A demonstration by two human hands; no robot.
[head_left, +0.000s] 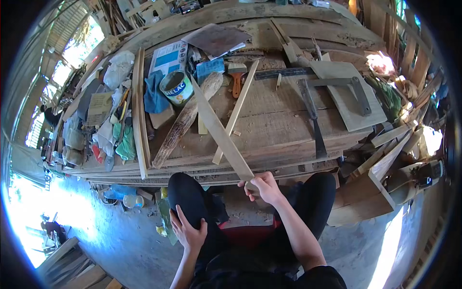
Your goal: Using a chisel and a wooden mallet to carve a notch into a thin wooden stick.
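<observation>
My right hand [260, 188] grips the lower end of a long, pale tapered wooden strip [221, 135], which reaches diagonally up over the bench toward a paint-smeared tin [175, 89]. My left hand [190, 231] rests with fingers spread on my left knee [183, 190], holding nothing. A thinner strip [236, 111] lies just right of the held one, and a bark-edged piece of wood [168, 147] lies to its left. A brush with an orange handle [237, 84] is behind them. On the right are a chisel-like blade [317, 135] and a metal square [361, 96] over a pale board [346, 86].
The worn wooden bench [279, 130] also holds long battens [142, 111], a blue cloth [153, 94], papers [211, 36] and piled rags and tools [110, 120] at left. Planks [356, 202] lean at lower right. Plastic bottles [132, 201] are below the bench.
</observation>
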